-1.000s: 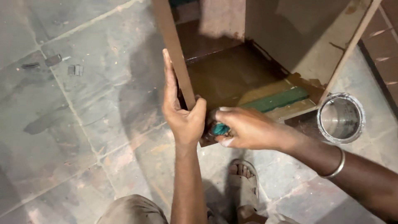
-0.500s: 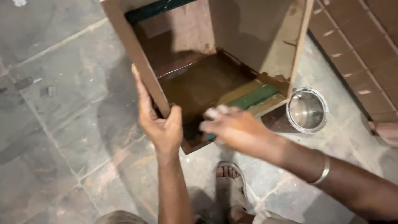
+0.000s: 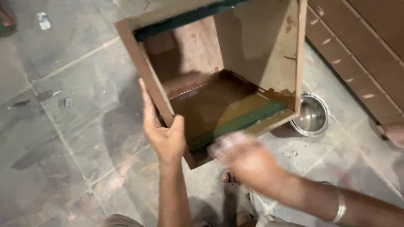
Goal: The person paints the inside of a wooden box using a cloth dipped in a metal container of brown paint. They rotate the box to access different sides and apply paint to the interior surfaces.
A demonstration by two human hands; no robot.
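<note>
An open wooden box stands on the stone floor with its opening facing me. Its inside is stained wet brown, and a dark green strip runs along the front of the bottom board. My left hand grips the front edge of the box's left side panel, thumb inside and fingers outside. My right hand is blurred with motion just in front of the bottom board's front edge. Whether it holds anything cannot be made out. A metal bangle sits on that wrist.
A round metal tin stands on the floor against the box's right side. A brown ribbed panel lies along the right. My sandalled foot shows below the box. Grey stone tiles with small scraps spread to the left.
My right hand has left the box's front corner, where it held a small green thing, and swings rightward, blurred. My left hand keeps its grip. More of the box's inside shows.
</note>
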